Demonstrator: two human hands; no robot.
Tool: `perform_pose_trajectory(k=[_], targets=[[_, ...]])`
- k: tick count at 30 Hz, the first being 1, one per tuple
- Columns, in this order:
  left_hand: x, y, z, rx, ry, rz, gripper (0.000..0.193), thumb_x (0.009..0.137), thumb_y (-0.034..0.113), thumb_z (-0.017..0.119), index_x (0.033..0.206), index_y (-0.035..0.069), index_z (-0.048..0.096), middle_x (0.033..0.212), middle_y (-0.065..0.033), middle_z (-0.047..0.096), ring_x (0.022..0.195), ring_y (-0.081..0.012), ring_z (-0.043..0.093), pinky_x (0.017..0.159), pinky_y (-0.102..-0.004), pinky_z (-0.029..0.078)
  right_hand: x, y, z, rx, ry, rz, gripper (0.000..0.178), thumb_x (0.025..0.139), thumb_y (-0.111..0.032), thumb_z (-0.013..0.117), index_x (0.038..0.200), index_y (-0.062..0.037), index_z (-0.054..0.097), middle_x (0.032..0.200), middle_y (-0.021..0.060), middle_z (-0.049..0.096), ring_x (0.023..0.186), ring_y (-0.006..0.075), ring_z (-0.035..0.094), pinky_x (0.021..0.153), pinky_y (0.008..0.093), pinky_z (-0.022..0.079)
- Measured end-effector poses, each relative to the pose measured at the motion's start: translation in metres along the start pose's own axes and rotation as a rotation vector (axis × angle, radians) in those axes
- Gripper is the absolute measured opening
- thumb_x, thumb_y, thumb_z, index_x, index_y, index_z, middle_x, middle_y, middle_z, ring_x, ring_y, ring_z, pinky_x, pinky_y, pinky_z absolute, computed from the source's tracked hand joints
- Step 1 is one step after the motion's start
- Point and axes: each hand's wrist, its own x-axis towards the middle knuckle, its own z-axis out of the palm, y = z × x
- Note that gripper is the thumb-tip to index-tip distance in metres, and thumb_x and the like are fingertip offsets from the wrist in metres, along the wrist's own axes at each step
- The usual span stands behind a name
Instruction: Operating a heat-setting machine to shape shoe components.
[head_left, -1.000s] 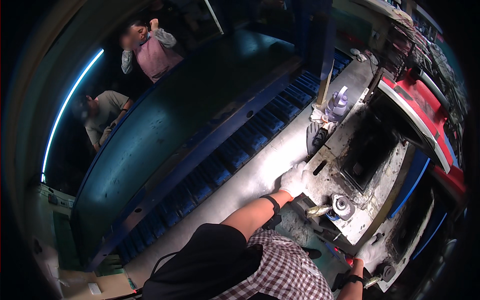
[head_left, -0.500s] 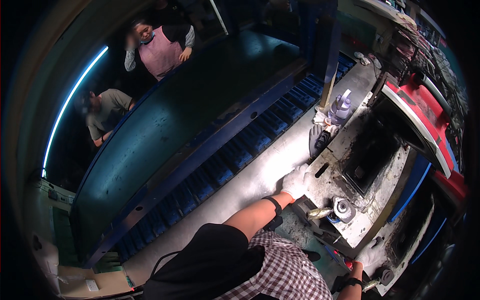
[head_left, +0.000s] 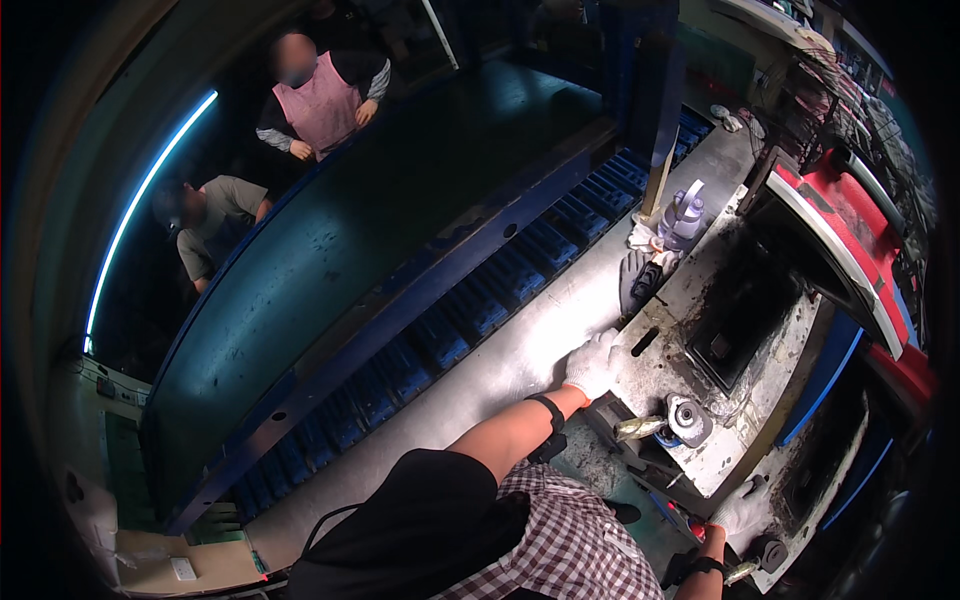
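Observation:
My left hand (head_left: 593,366), in a white knit glove, lies at the corner of a worn white machine plate (head_left: 650,385). Its fingers stretch forward along the edge, and nothing shows in them. Below it on the same plate stand a round metal fitting (head_left: 687,419) and a wrapped, pale handle (head_left: 637,428). My right hand (head_left: 740,510), gloved the same way, rests on a second white plate (head_left: 785,545) at the lower right. Its fingers reach out across that plate, close to a small dark knob (head_left: 761,482). Beside its wrist is a red button (head_left: 698,530).
A metal ledge (head_left: 500,382) runs along a blue-framed conveyor (head_left: 350,260). A purple jug (head_left: 681,215) and a grey glove (head_left: 634,280) lie farther along. A red machine cover (head_left: 840,210) rises at right. Two people, one in a pink apron (head_left: 320,105), are across the conveyor.
Across the conveyor, the person in the pink apron has lowered a raised arm toward the conveyor's edge. The other person has shifted slightly. Both my hands have stayed where they were.

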Motion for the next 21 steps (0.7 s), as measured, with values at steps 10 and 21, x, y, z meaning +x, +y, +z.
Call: perform_pose_trajectory(k=[10,21], targets=[[-0.001,0.001,-0.001,0.005,-0.005,0.019,0.046,0.101,0.031,0.051,0.140,0.008,0.055,0.126,-0.0225,0.066,0.113,-0.0425,0.067,0.099,-0.0534,0.052,0.001,0.007,0.004,0.011,0.011,-0.023,0.030,0.097,-0.019,0.060,0.120,-0.0028,0.069,0.117,0.0207,0.070,0.110,0.0407,0.064,0.096,0.0499,0.049],[-0.002,0.005,-0.008,0.005,-0.025,-0.015,0.047,0.104,0.032,0.049,0.143,0.007,0.055,0.131,-0.0243,0.065,0.117,-0.0448,0.065,0.102,-0.0528,0.051,0.000,-0.003,0.000,0.070,-0.052,0.052,0.031,0.100,-0.020,0.057,0.123,-0.0034,0.068,0.120,0.0201,0.070,0.114,0.0393,0.065,0.097,0.0477,0.051]])
